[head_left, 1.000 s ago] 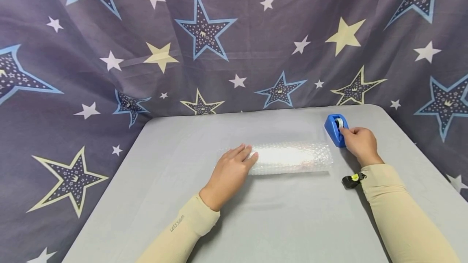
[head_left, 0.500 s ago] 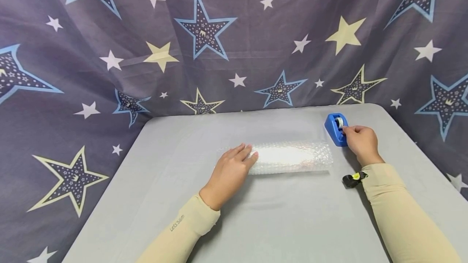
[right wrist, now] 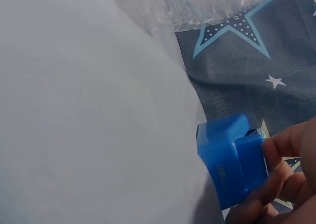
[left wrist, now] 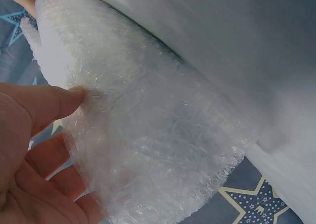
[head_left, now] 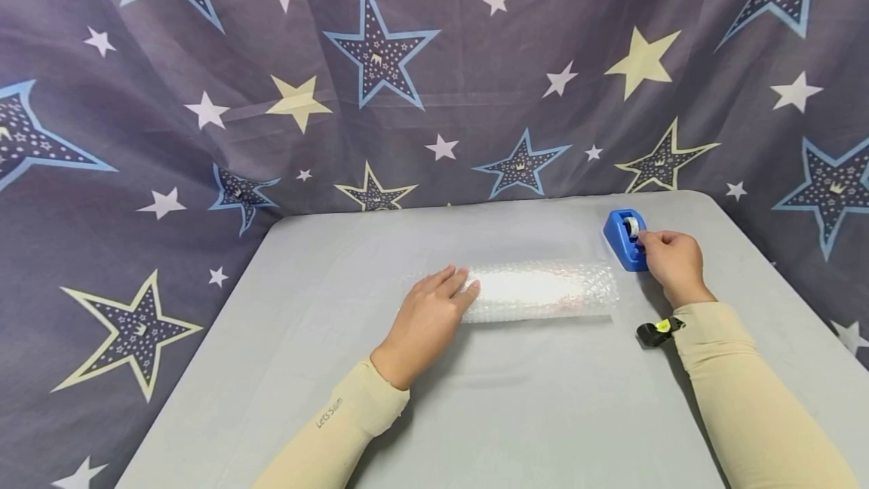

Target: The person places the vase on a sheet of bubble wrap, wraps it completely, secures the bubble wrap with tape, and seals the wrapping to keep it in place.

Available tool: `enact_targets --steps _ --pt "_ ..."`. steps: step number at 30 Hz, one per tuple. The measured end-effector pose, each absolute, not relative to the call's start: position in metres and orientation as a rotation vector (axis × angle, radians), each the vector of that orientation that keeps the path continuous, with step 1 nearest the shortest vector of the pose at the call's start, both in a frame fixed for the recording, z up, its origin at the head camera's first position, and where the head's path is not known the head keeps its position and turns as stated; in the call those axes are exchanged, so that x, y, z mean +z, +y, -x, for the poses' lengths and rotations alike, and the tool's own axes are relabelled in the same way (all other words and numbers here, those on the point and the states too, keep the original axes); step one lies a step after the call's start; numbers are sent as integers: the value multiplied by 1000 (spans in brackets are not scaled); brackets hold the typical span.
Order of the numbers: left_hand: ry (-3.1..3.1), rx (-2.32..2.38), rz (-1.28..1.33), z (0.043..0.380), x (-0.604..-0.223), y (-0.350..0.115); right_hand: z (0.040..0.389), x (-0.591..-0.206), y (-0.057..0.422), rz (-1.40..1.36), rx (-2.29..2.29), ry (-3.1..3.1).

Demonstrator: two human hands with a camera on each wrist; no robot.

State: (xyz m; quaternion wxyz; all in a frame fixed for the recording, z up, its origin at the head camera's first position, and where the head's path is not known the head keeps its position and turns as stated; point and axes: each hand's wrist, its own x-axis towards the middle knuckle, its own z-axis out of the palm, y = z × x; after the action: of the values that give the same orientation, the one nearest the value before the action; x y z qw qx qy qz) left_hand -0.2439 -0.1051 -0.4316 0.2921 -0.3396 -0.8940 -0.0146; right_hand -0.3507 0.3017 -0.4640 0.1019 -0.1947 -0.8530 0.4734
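Note:
A clear bubble wrap bundle [head_left: 543, 291] lies lengthwise across the table, something white showing inside it. My left hand [head_left: 428, 315] rests on its left end, fingers extended over it. In the left wrist view the thumb [left wrist: 69, 101] presses the bubble wrap, and the other fingers lie along its edge. At the back right stands a blue tape dispenser [head_left: 619, 244] with a small tape roll [head_left: 633, 228] in it. My right hand [head_left: 675, 262] pinches the tape at the dispenser's serrated cutting edge [right wrist: 266, 162]; the clear strip itself hardly shows.
The table [head_left: 516, 406] has a light grey cover. Behind it hangs a dark curtain [head_left: 462, 44] printed with stars. A black wrist camera [head_left: 655, 333] juts from the right sleeve over the table.
My right hand has shifted slightly rightward from beside the tape roll toward the dispenser's cutting edge. The left hand and the bubble wrap bundle stay in place.

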Motion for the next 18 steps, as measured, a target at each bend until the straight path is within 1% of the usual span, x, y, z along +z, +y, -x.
enact_targets --steps 18 --pt "-2401 -69 920 243 -431 -104 346 -466 303 572 1376 -2499"
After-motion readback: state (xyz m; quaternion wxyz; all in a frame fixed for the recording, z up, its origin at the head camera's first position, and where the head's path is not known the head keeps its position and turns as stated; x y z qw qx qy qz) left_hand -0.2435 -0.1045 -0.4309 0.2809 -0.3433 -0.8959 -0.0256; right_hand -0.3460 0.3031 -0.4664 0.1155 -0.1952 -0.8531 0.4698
